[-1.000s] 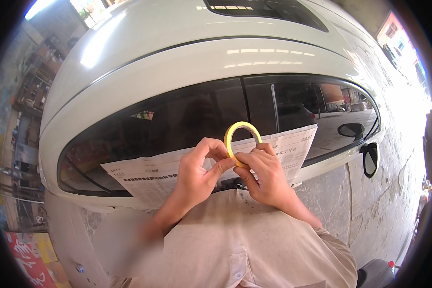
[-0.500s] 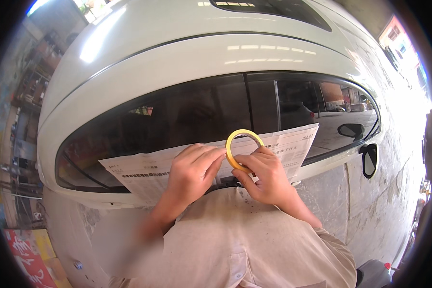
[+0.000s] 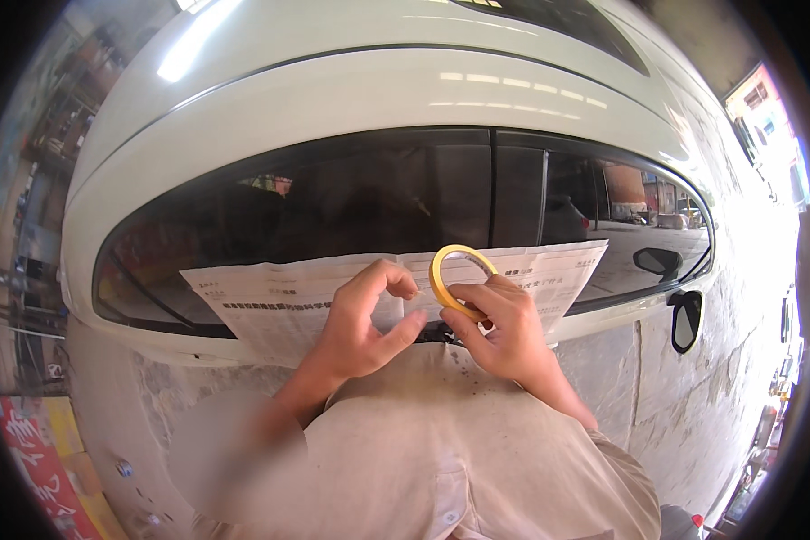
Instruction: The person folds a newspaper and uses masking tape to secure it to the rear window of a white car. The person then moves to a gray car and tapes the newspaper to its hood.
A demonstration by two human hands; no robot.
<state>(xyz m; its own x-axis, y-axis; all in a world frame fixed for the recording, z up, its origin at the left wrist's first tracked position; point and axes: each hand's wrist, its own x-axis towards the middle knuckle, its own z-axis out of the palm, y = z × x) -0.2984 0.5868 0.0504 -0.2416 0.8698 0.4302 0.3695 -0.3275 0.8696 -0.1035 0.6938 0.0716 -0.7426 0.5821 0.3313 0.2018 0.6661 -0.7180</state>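
My right hand [image 3: 504,328] grips a roll of yellow masking tape [image 3: 438,277] by its lower right rim, holding the ring tilted up. Just left of the roll is my left hand [image 3: 364,322], its thumb and curled fingers apart with nothing plainly held. Behind both hands a wide newspaper sheet [image 3: 270,301] spreads along the lower part of the car's dark side window [image 3: 333,207]. My hands and body hide the sheet's lower middle.
The white car [image 3: 270,103] fills the space in front of me, its side mirror [image 3: 686,321] sticking out at right. Concrete floor [image 3: 603,387] runs along its side. A red and yellow printed board [image 3: 49,468] lies at lower left, and cluttered shelves [image 3: 40,198] stand far left.
My left hand's fingers and thumb have parted from a closed pinch beside the tape roll. The right hand keeps its grip on the roll. The view has shifted slightly.
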